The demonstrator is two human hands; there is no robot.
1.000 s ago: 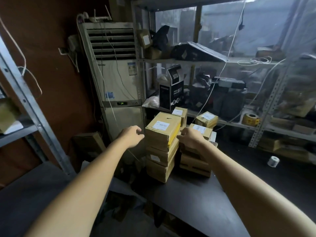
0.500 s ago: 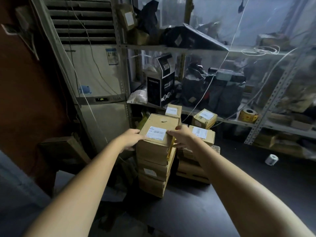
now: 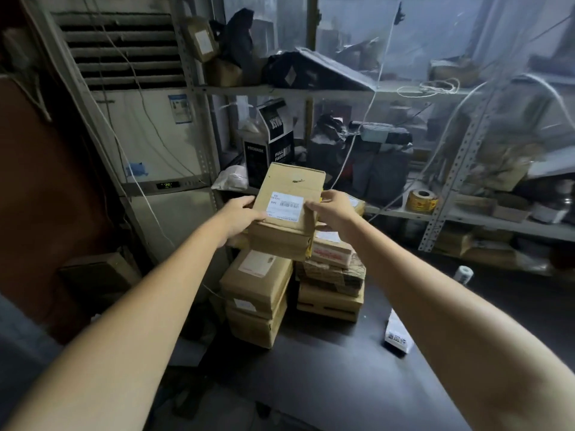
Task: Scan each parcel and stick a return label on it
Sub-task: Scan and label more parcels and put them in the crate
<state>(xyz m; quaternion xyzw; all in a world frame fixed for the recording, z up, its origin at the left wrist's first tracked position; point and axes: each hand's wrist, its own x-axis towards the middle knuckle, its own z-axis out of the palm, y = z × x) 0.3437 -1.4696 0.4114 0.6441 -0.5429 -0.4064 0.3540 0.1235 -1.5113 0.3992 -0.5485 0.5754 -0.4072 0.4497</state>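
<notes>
A: A dim storeroom, with metal shelves [image 3: 466,217] at the back and a dark counter [image 3: 311,384] in front. Where is the parcel?
B: The parcel [image 3: 289,231] is in the air above the left stack [image 3: 258,293] on the counter, and it seems lifted clear of it. The left hand [image 3: 241,217] grips its left side and the right hand [image 3: 334,213] its right side, thumb on top, fingers curled round the edges.
A: Why two hands?
B: I think the box is wide, and a grip on both sides keeps it level. Also its label [image 3: 284,206] faces up to the person, uncovered, so the barcode can be read.
A: Which step is it, then?
B: Fetching, I judge. Nothing to scan with is in view, and nothing new is stuck on it that I can see. The other stack [image 3: 329,287] stands just beside the first
</notes>
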